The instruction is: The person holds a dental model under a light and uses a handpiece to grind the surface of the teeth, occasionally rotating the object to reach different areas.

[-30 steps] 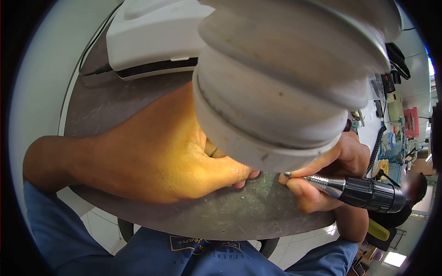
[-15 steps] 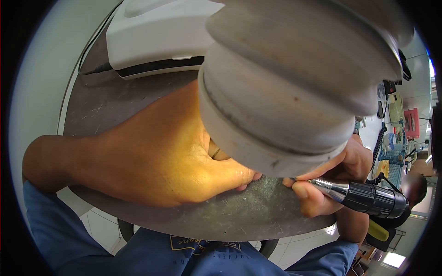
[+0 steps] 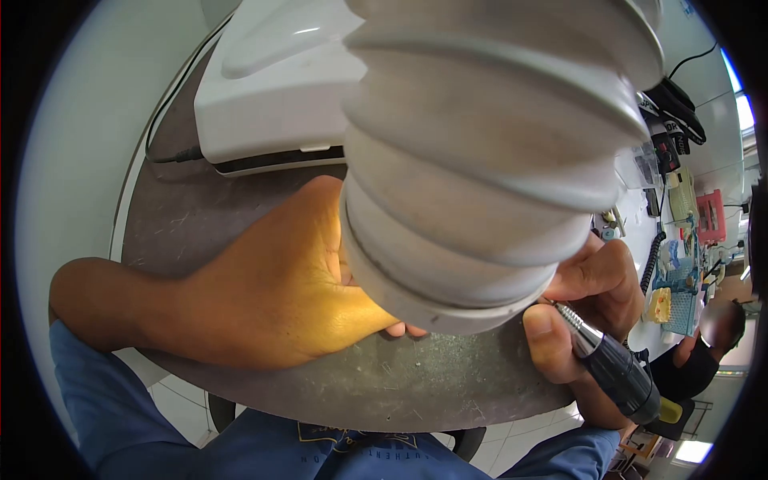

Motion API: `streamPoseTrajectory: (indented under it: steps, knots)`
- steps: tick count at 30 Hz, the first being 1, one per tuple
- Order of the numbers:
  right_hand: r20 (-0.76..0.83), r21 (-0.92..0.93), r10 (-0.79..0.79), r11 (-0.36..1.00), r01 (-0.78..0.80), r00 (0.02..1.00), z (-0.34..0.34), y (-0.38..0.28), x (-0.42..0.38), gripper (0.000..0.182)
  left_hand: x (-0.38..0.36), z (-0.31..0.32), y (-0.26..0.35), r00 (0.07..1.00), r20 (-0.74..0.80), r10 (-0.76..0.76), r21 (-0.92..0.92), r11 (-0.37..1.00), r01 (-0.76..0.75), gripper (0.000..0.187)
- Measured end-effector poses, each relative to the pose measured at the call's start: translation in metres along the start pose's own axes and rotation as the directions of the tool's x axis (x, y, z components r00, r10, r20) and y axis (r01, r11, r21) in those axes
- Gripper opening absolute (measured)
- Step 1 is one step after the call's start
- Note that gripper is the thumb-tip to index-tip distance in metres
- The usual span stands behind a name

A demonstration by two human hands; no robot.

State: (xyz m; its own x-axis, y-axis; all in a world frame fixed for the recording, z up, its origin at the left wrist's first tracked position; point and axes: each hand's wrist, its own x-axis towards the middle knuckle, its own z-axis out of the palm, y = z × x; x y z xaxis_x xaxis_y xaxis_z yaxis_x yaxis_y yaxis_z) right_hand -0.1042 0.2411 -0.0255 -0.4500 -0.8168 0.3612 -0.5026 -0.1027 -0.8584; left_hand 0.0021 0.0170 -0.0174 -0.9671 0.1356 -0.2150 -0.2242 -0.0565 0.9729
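My left hand [image 3: 296,296] lies over the dark table [image 3: 192,204], lit yellow on its thumb side. Its fingers curl under the pale ribbed hose [image 3: 480,152], which hides whatever is between them. In my right hand [image 3: 600,280] is a rotary handpiece [image 3: 612,360], black-bodied with a silver nose. Thumb and fingers close around the nose, whose tip disappears behind the hose rim. Fine pale dust [image 3: 424,360] is scattered on the table below the hose opening.
A white machine [image 3: 280,104] with a black cable stands at the back left. On the right are a white bench with a blue basket [image 3: 680,308], a red container [image 3: 710,216] and a coiled cord [image 3: 652,260]. Another person [image 3: 692,360] is at far right.
The handpiece's back end has swung downward and toward me. My left hand and the hose mouth sit slightly lower in view. The hose now covers the pale object glimpsed by my left thumb.
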Motion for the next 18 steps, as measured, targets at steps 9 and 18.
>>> streamPoseTrajectory:
  steps: [9,18]
  knots:
    - [0.013,-0.120,-0.181,0.976,0.181,0.983,0.014,-0.009,0.010,0.029,-0.003,0.000,-0.006,0.958,-0.075,0.277,0.191,0.947,-0.259,0.017]
    - [0.075,-0.223,-0.185,0.955,0.197,0.980,0.013,-0.011,0.010,0.029,-0.001,0.014,-0.008,0.918,-0.189,0.350,0.321,0.905,-0.279,0.022]
